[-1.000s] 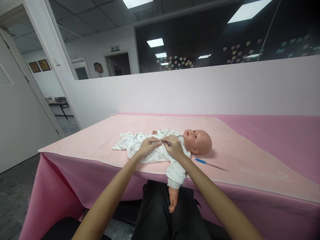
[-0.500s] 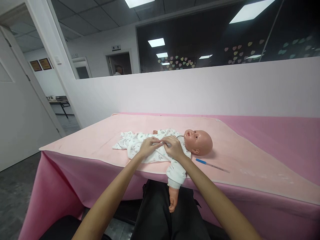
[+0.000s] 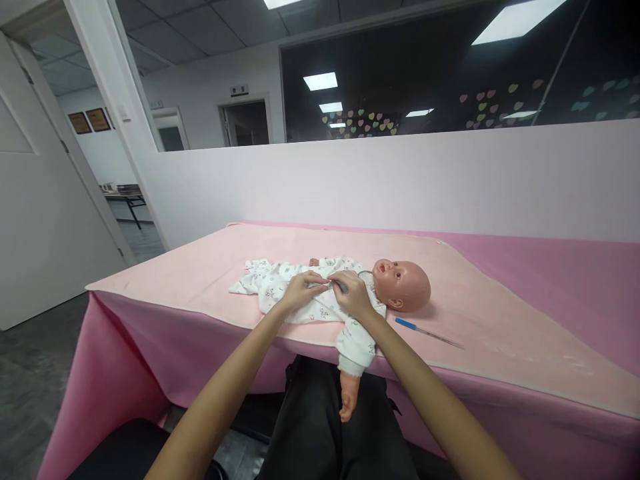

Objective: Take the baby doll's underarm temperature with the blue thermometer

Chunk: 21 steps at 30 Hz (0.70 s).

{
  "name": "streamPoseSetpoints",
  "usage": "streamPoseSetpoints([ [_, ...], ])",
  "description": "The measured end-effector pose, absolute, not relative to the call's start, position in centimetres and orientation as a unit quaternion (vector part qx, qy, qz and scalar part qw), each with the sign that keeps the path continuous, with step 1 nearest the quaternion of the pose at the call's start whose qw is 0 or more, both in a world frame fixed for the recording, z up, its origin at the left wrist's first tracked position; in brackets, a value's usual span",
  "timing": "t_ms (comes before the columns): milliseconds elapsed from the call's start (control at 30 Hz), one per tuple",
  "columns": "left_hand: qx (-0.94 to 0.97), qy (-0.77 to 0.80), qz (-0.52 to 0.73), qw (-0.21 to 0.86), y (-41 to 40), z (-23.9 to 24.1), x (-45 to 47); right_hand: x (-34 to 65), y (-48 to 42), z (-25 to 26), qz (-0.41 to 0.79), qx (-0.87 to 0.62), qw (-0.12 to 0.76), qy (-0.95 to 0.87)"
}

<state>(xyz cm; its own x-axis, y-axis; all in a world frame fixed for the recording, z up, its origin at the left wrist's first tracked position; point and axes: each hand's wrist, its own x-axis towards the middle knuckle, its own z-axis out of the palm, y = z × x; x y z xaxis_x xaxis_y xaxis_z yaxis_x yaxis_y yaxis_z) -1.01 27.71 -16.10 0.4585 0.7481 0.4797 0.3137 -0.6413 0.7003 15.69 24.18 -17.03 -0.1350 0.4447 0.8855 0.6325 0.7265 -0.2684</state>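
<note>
A baby doll [image 3: 403, 285] lies on its back on a pale pink mat [image 3: 500, 320], head to the right. It wears a white patterned romper [image 3: 273, 283]. One doll arm [image 3: 350, 373] hangs over the table's near edge. My left hand [image 3: 300, 291] and my right hand [image 3: 354, 293] rest on the doll's chest, fingers pinched together on the romper's front where the two hands meet.
A blue-capped thermometer [image 3: 425, 331] lies on the mat right of the doll. The table carries a darker pink cloth [image 3: 575, 267]. A low white partition [image 3: 400, 180] stands behind. An open doorway [image 3: 125, 200] is at the left. My dark-trousered lap [image 3: 320, 433] is below the table edge.
My hands stay on the doll's chest. The view has shifted slightly. A person seen beyond the partition is no longer in view.
</note>
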Motion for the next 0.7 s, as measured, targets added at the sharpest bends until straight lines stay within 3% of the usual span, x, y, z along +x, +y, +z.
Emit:
streamPoseSetpoints([
  [367, 0.796, 0.354, 0.399, 0.285, 26.85, -15.74, -1.03, 15.71, 23.88, -17.23, -0.092, -0.335, 0.583, -0.735],
  [700, 0.81, 0.347, 0.403, 0.249, 27.37, -16.16, -1.17, 15.49, 24.06, -17.33, -0.089, -0.349, 0.557, -0.748],
])
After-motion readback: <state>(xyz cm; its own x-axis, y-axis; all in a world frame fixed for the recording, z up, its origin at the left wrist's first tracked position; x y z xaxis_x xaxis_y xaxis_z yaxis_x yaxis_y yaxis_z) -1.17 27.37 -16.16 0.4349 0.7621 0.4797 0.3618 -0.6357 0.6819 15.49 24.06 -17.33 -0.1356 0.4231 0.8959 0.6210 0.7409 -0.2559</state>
